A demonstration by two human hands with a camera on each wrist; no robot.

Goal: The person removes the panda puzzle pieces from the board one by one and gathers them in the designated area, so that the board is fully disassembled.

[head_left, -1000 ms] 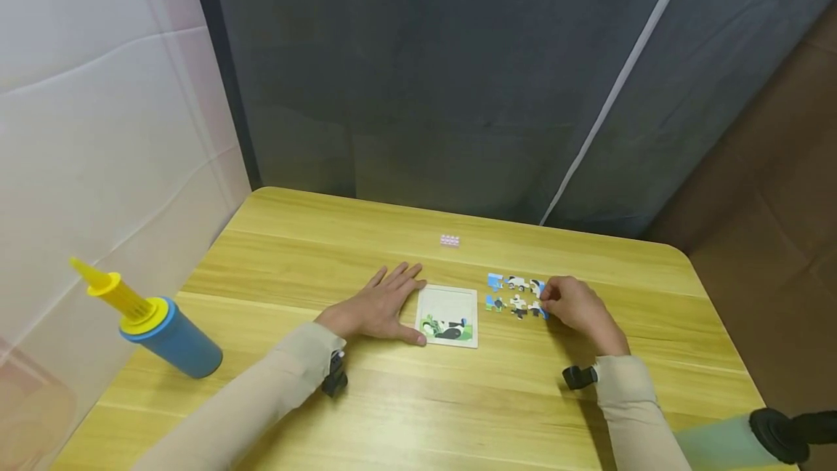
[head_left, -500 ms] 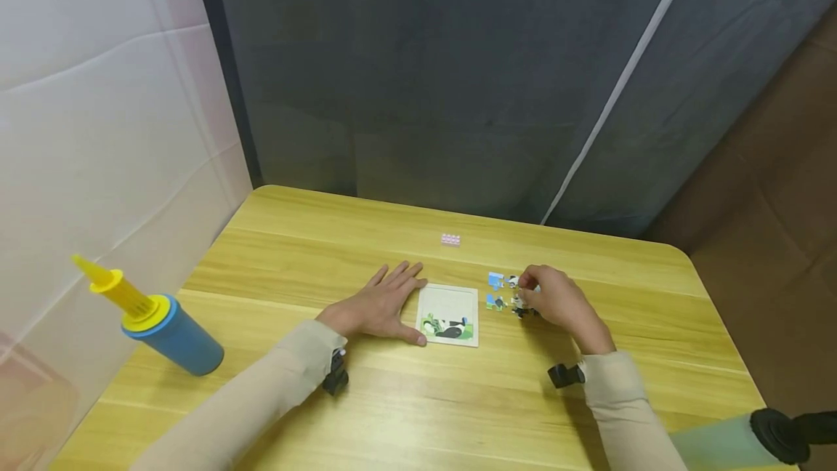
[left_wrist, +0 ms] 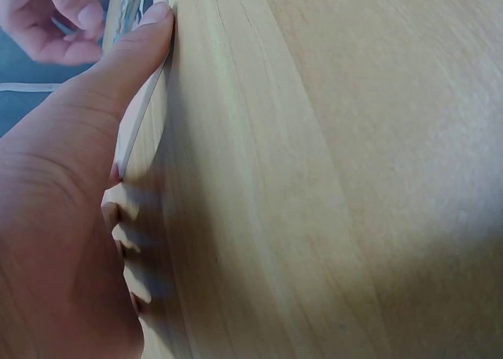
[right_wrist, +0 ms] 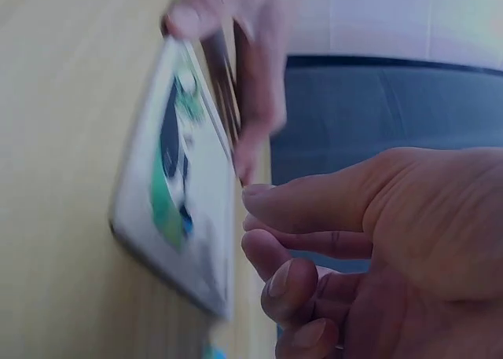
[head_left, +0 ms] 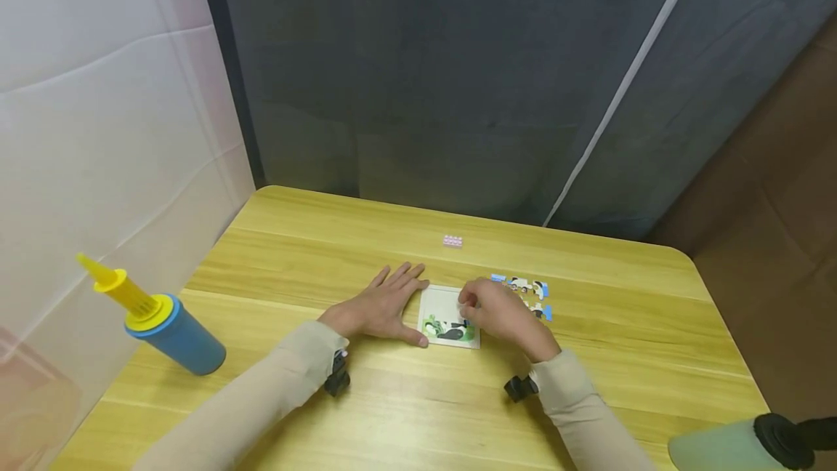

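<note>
Both hands at the puzzle tray, head view.
Left hand [head_left: 378, 307] lies flat on the table [head_left: 314, 253], thumb against the puzzle tray [head_left: 439, 302]. Right hand [head_left: 497, 311], fingers curled, is over the tray's right part. Loose puzzle pieces [head_left: 531, 287] lie just right of it. Pink brick [head_left: 452, 240] beyond both hands; pump [head_left: 157, 325] far left.

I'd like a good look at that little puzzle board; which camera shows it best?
The head view: the puzzle board lies whole on the table between both hands. The right wrist view shows it blurred and slanted; the left wrist view shows only its edge.
</note>
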